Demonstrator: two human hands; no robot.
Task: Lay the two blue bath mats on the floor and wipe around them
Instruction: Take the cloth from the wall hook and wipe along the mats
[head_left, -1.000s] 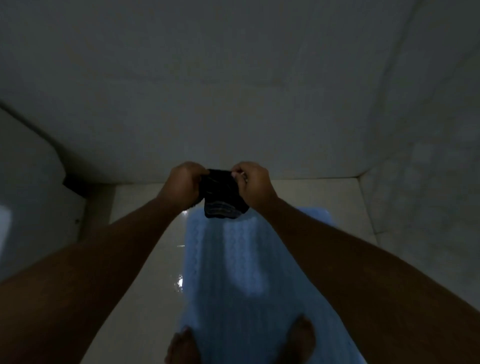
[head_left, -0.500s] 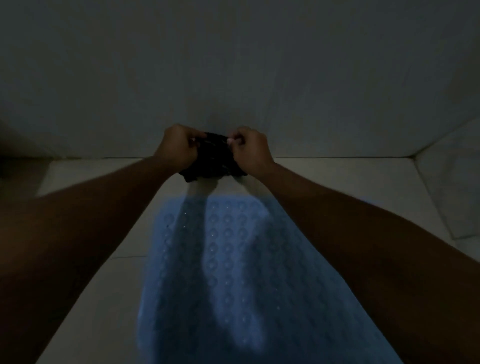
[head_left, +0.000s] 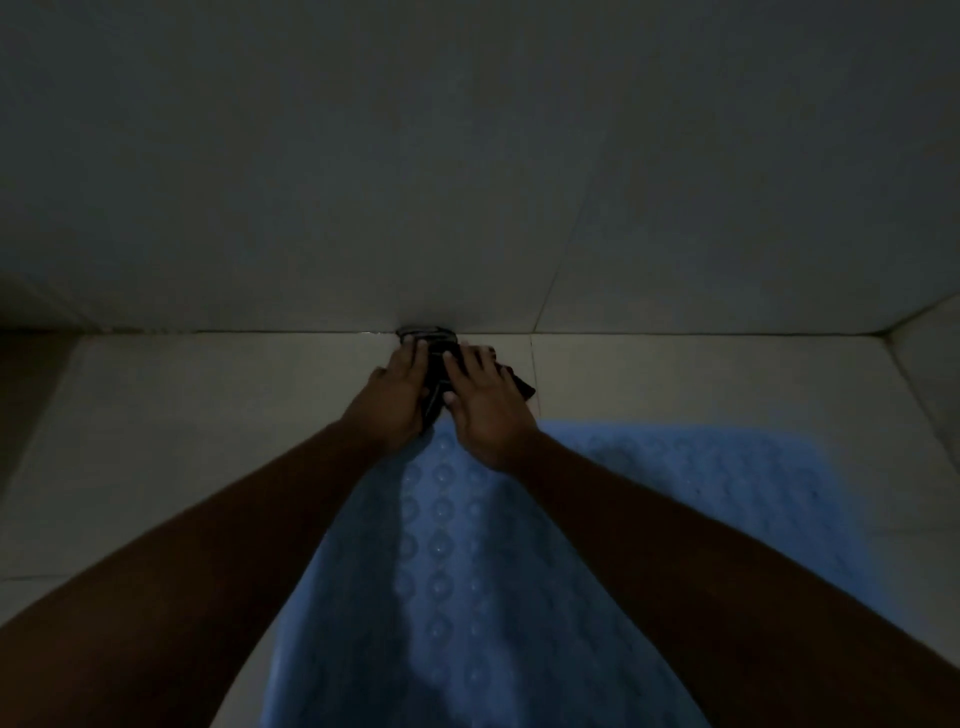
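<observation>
I can read no text, label, brand, number or sign anywhere in my head view; the dim light leaves only plain, unmarked surfaces.

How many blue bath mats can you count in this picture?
1. The mat lies flat on the floor, under both arms, its far edge just short of the cloth. A second mat may lie out of view.

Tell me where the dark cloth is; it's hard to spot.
Centre of the head view: the dark cloth lies on the floor against the wall, under both hands, beyond the blue mat.
</observation>
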